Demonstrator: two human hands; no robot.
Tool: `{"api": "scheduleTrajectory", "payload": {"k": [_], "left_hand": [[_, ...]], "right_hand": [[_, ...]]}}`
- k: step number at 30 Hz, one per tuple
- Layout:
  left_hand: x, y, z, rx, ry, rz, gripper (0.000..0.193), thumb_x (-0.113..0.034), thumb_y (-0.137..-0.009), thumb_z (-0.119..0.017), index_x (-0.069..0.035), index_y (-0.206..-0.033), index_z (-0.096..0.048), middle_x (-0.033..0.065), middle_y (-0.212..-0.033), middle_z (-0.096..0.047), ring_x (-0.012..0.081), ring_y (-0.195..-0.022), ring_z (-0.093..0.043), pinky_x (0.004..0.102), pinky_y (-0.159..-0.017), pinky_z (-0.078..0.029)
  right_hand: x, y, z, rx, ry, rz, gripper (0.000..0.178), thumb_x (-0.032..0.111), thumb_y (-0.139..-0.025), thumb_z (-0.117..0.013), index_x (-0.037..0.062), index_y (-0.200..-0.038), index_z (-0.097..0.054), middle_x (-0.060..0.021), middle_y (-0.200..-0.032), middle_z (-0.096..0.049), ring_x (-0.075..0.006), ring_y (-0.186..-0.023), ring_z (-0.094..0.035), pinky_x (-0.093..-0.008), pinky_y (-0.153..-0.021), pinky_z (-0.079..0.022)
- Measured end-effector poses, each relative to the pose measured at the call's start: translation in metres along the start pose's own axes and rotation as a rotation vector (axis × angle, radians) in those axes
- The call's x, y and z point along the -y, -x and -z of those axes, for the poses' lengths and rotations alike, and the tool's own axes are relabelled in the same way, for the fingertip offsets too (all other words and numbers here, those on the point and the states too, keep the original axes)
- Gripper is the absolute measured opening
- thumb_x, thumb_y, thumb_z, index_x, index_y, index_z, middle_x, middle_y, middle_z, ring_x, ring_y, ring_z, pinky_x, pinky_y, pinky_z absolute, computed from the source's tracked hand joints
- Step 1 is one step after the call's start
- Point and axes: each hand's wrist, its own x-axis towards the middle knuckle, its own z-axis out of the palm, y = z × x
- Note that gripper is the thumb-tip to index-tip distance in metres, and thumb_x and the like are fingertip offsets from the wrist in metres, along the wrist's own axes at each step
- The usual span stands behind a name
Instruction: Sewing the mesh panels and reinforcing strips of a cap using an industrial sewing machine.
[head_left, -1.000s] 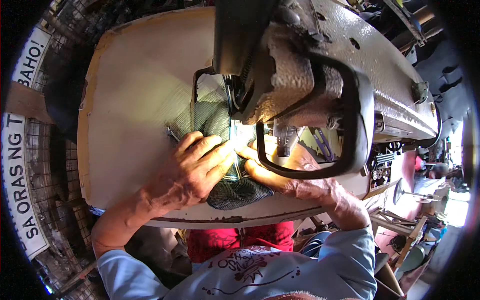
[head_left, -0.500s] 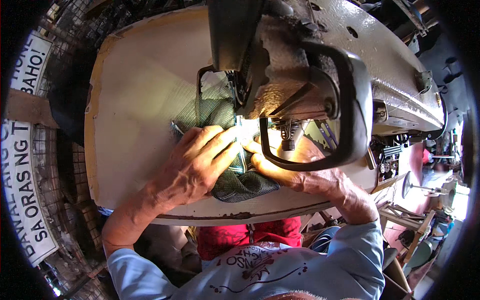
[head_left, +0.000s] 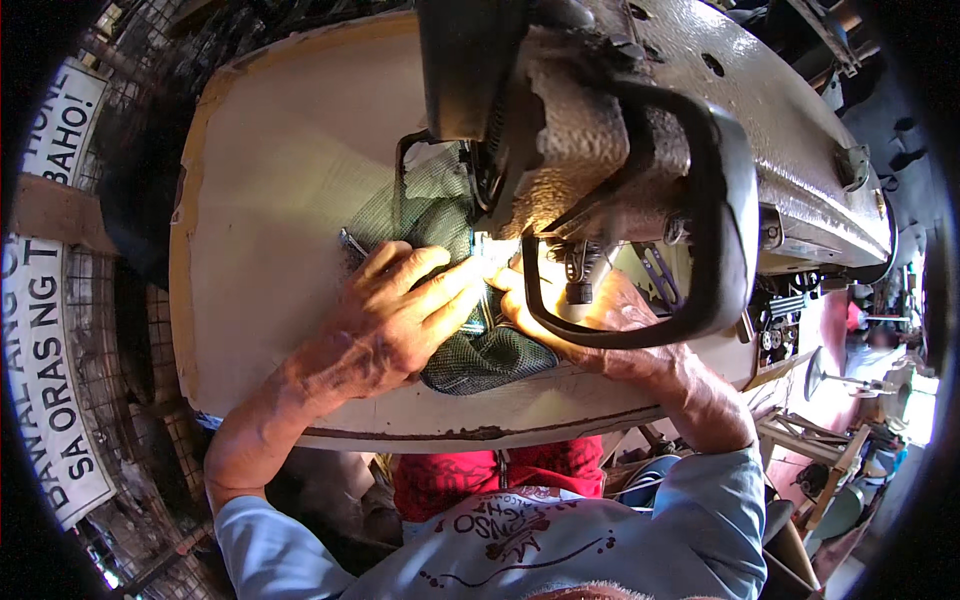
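A piece of dark green-grey mesh fabric (head_left: pixel 485 362) with a striped edge lies bunched beneath the head of a sewing machine (head_left: pixel 570 140). On its left part, my left hand (head_left: pixel 390 325) presses with bent fingers, the fingertips gripping the cloth beside the lit needle area. From the other side my right hand (head_left: pixel 622 300) pinches the fabric's edge, thumb and forefinger close to the left fingertips. A black rounded frame (head_left: pixel 725 290) on the machine partly covers the right hand. Glare and the machine head hide the needle and the stitching point.
The pale tabletop (head_left: pixel 270 150) has a worn, taped border. Blue-handled snips (head_left: pixel 658 275) lie beyond my right hand. Metal parts and bobbins (head_left: pixel 778 335) sit at the table's right end. Wire grating with white signs (head_left: pixel 60 380) stands at left, a fan (head_left: pixel 895 385) at far right.
The fabric has shifted slightly away from me under the machine, and its left part has folded up more. Both hands stay close to the needle area with little movement.
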Motion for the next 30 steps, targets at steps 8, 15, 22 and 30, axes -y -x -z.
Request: {"api": "scheduleTrajectory", "payload": {"k": [8, 15, 22, 30], "left_hand": [[0.001, -0.001, 0.006, 0.064, 0.111, 0.060, 0.039, -0.009, -0.077, -0.066, 0.002, -0.114, -0.069, 0.0113, -0.126, -0.067, 0.0280, -0.111, -0.060, 0.0425, -0.094, -0.048], [0.007, -0.002, -0.001, -0.060, 0.028, 0.010, 0.038, -0.009, -0.077, -0.065, 0.001, -0.113, -0.069, 0.0111, -0.120, -0.068, 0.0290, -0.111, -0.060, 0.0461, -0.095, -0.048], [0.011, 0.000, 0.001, -0.063, 0.002, -0.046, 0.026, -0.017, -0.082, -0.064, -0.001, -0.102, -0.071, 0.0103, -0.116, -0.069, 0.0261, -0.111, -0.063, 0.0498, -0.102, -0.047], [0.006, 0.000, 0.007, -0.015, 0.083, -0.064, 0.026, -0.012, -0.081, -0.066, -0.003, -0.105, -0.069, 0.0108, -0.117, -0.069, 0.0262, -0.116, -0.062, 0.0514, -0.108, -0.045]], "right_hand": [[0.000, 0.005, -0.003, 0.008, -0.044, -0.029, 0.025, 0.019, -0.081, -0.069, 0.0134, -0.105, -0.069, -0.0058, -0.083, -0.065, -0.0288, -0.079, -0.064, -0.0424, -0.069, -0.053], [-0.008, 0.005, -0.007, -0.045, -0.007, -0.041, 0.026, 0.019, -0.087, -0.066, 0.0087, -0.111, -0.067, -0.0085, -0.089, -0.066, -0.0293, -0.081, -0.066, -0.0446, -0.071, -0.056], [0.000, 0.010, 0.006, 0.130, 0.017, 0.074, 0.033, 0.005, -0.087, -0.066, 0.0054, -0.119, -0.067, -0.0162, -0.117, -0.069, -0.0324, -0.107, -0.069, -0.0448, -0.087, -0.057], [0.011, 0.011, 0.011, 0.110, 0.012, 0.015, 0.037, 0.005, -0.082, -0.072, 0.0040, -0.119, -0.068, -0.0135, -0.110, -0.071, -0.0301, -0.099, -0.070, -0.0432, -0.079, -0.056]]}}
